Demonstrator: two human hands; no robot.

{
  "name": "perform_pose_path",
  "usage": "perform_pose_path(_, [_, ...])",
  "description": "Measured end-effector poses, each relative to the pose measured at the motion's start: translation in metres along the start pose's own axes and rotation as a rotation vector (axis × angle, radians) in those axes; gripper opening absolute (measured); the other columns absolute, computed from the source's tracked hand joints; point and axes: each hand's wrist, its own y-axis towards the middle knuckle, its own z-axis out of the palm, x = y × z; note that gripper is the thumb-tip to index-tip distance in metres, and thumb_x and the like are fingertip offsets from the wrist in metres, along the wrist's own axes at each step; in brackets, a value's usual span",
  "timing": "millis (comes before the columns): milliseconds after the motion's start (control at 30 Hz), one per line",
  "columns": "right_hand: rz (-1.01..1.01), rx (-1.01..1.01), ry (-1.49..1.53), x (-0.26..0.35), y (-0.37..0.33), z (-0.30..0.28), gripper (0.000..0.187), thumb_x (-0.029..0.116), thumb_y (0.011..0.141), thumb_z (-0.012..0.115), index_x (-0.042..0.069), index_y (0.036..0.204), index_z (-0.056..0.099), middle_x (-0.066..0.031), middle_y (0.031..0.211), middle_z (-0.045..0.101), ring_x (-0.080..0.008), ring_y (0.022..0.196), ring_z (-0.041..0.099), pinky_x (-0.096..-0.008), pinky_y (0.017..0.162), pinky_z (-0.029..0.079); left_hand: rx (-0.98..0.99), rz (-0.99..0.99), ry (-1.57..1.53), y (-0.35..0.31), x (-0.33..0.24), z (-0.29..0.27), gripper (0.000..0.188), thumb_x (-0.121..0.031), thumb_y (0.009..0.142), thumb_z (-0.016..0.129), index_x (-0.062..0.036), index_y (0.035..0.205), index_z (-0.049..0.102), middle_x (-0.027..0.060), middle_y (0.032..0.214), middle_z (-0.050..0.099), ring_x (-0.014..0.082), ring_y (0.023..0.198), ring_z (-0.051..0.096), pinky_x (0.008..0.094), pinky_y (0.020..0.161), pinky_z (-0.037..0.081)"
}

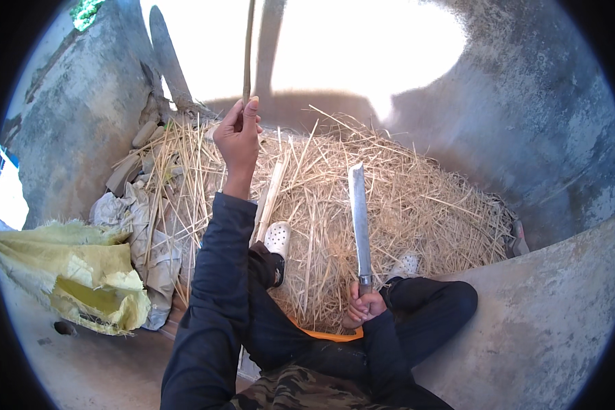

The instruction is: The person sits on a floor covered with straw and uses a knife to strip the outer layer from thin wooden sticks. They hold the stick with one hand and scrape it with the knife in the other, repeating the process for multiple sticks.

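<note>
My left hand (239,140) is raised at arm's length, its fingers pinched round the lower end of a thin brown stick (248,55) that points up out of the picture. Down by my right knee, my right hand (366,305) grips the handle of a machete (359,219). The long grey blade stands away from me, its broad tip over the straw. Stick and blade are well apart. Under both hands spreads a thick heap of dry straw and split strips (417,198).
A pale split pole (272,195) lies beside my white clog (277,239). To the left are a torn yellow-green sack (68,260) and a crumpled grey cloth (160,266). Concrete walls (526,102) rise around the heap. Something orange (328,335) shows between my legs.
</note>
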Motion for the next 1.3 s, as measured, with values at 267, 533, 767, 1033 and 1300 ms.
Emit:
perform_pose_path(267, [-0.018,-0.008,-0.029,0.001,0.001,0.010,0.013,-0.002,0.072,0.050,0.001,0.084,0.046,-0.0027,0.045,0.036,-0.0160,0.031,0.040,-0.0338,0.040,0.039,0.084,-0.075,-0.150,-0.014,0.002,0.015,0.019,-0.014,0.087,0.067,0.0031,0.095,0.062,0.0065,0.072,0.064,0.0102,0.063,0.063,0.0212,0.059,0.054])
perform_pose_path(533, [0.035,0.145,-0.012,0.001,-0.005,0.001,0.013,-0.004,0.076,0.051,0.001,0.086,0.046,-0.0038,0.048,0.039,-0.0166,0.035,0.045,-0.0337,0.043,0.041,0.178,-0.170,-0.154,-0.037,0.006,0.033,0.016,-0.010,0.088,0.065,0.0027,0.096,0.059,0.0086,0.078,0.066,0.0123,0.068,0.066,0.0204,0.059,0.054])
perform_pose_path(767, [0.067,0.212,-0.033,0.004,-0.008,0.003,0.014,-0.005,0.076,0.052,0.001,0.086,0.045,-0.0035,0.049,0.039,-0.0161,0.037,0.045,-0.0338,0.046,0.042,0.213,-0.149,-0.208,-0.049,0.007,0.041,0.015,-0.007,0.090,0.061,0.0026,0.099,0.054,0.0119,0.084,0.067,0.0135,0.073,0.067,0.0205,0.064,0.054])
perform_pose_path(1033, [0.044,0.205,-0.024,0.003,-0.009,0.002,0.013,-0.005,0.076,0.052,0.001,0.086,0.045,-0.0037,0.049,0.038,-0.0158,0.037,0.044,-0.0342,0.046,0.042,0.244,-0.133,-0.149,-0.053,0.015,0.046,0.022,-0.016,0.093,0.057,0.0030,0.102,0.051,0.0125,0.083,0.066,0.0147,0.075,0.067,0.0221,0.065,0.055])
perform_pose_path(1300, [0.013,0.078,-0.063,0.003,-0.007,0.011,0.014,-0.003,0.070,0.052,0.002,0.082,0.047,-0.0026,0.046,0.037,-0.0150,0.032,0.040,-0.0327,0.040,0.039,0.286,-0.097,-0.128,-0.055,0.012,0.049,0.039,-0.035,0.098,0.046,0.0032,0.102,0.051,0.0139,0.079,0.065,0.0189,0.071,0.068,0.0264,0.063,0.056])
